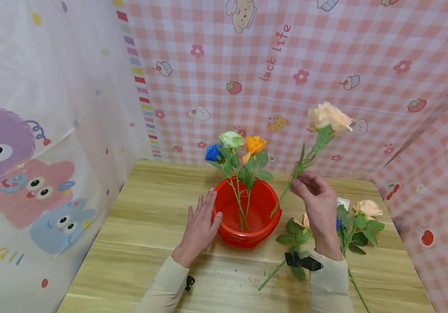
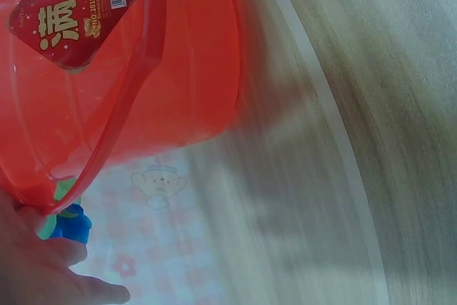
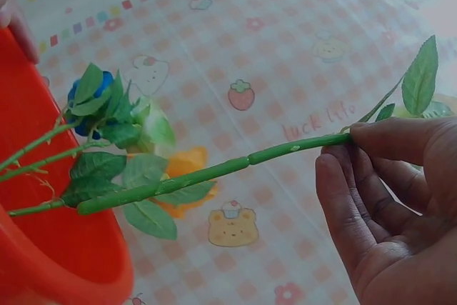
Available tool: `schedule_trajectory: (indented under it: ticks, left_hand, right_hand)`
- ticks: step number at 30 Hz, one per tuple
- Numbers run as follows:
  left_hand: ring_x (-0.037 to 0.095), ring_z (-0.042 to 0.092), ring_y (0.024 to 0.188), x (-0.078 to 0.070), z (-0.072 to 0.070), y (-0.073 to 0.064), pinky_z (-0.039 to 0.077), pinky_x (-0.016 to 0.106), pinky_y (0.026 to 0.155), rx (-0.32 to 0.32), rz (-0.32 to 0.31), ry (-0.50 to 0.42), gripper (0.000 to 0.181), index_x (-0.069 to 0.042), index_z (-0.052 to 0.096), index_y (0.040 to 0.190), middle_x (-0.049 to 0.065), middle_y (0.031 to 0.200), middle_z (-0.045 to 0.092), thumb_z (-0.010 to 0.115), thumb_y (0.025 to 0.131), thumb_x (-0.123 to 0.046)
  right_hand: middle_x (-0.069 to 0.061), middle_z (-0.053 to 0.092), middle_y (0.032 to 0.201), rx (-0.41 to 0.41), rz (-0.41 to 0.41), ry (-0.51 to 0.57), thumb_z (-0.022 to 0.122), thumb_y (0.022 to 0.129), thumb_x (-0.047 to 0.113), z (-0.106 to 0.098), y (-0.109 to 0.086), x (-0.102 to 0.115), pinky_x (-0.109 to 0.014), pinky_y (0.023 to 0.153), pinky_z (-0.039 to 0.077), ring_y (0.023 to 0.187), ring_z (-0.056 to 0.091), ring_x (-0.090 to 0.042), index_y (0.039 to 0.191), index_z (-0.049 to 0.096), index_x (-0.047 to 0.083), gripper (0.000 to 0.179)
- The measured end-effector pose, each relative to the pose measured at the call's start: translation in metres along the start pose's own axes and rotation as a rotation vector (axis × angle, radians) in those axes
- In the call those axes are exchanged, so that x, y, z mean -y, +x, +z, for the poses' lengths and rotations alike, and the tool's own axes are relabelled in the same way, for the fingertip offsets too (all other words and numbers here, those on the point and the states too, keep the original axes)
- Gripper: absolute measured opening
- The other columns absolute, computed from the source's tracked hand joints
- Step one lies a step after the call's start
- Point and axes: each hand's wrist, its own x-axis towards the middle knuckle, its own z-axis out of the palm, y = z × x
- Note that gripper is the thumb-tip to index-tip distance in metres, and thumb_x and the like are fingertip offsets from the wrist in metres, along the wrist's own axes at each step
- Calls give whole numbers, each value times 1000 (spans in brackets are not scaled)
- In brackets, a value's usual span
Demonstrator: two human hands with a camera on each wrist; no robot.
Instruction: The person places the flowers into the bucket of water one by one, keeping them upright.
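Observation:
A red plastic bucket (image 1: 247,237) stands on the table with a blue rose (image 1: 213,153), a pale green rose (image 1: 232,140) and an orange rose (image 1: 255,145) leaning in it. My left hand (image 1: 199,226) rests against the bucket's left rim, fingers straight. With thumb and fingertips my right hand (image 1: 318,204) pinches the green stem of a cream rose (image 1: 329,117), its bloom raised to the upper right. In the right wrist view the stem's cut end (image 3: 89,206) overlaps the bucket's opening; I cannot tell how deep it reaches. A label (image 2: 68,16) shows on the bucket's side.
Right of the bucket lie a peach rose (image 1: 305,221), partly hidden by my right wrist, and another peach rose (image 1: 368,208) beside a white bloom (image 1: 343,203). Water drops dot the wooden table (image 1: 153,243). A checked cloth (image 1: 216,56) hangs behind.

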Motion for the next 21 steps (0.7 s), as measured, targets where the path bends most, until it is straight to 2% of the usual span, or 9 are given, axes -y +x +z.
schedule_trajectory:
  ticks: [10,17,21]
  left_hand:
    - [43,23,154,0,-1,0,18,78,114,-4,5,-1,64,-8,28,164,5,171,22,44,108,-33]
    - [41,21,155,0,0,0,19,78,114,-1,2,2,64,-9,27,165,4,172,22,43,108,-34]
    - [41,21,155,1,0,0,19,78,114,-5,2,0,63,-9,28,164,4,171,22,45,108,-32]
  right_hand:
    - [-1,71,95,36,12,-53,66,96,-4,15,6,-5,-30,83,61,84,71,-17,117,66,-8,21]
    - [-5,71,99,70,22,-97,68,96,1,20,8,-12,-29,83,61,87,72,-22,118,66,-7,24]
    - [-6,70,100,97,24,-128,68,97,3,24,10,-16,-28,84,61,88,72,-20,118,66,-7,23]
